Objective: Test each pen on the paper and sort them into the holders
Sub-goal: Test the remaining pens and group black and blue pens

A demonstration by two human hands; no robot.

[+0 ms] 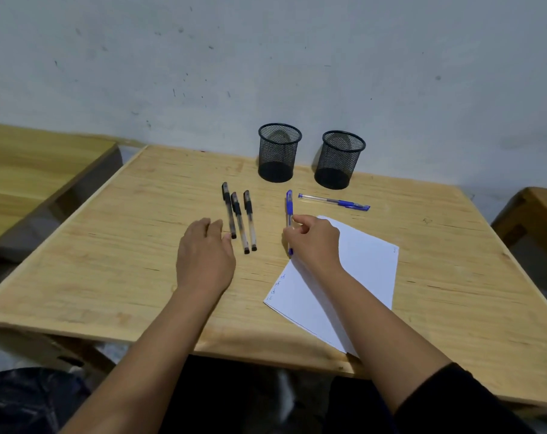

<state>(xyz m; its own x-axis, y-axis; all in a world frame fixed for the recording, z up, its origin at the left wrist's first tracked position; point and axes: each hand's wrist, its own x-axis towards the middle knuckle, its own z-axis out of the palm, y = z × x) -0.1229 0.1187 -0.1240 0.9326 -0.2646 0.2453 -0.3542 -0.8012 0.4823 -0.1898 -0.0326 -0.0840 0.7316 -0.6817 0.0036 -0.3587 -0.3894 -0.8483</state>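
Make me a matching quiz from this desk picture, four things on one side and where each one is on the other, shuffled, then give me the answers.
Things
1. three black pens
2. blue pen with clear barrel
3. white paper
4. two mesh holders

Places
A. at the back of the table, by the wall
B. under the right hand and forearm
C. lying alone in front of the right-hand holder
D. side by side just beyond the left hand

Pairs: 1-D, 2-C, 3-B, 4-A
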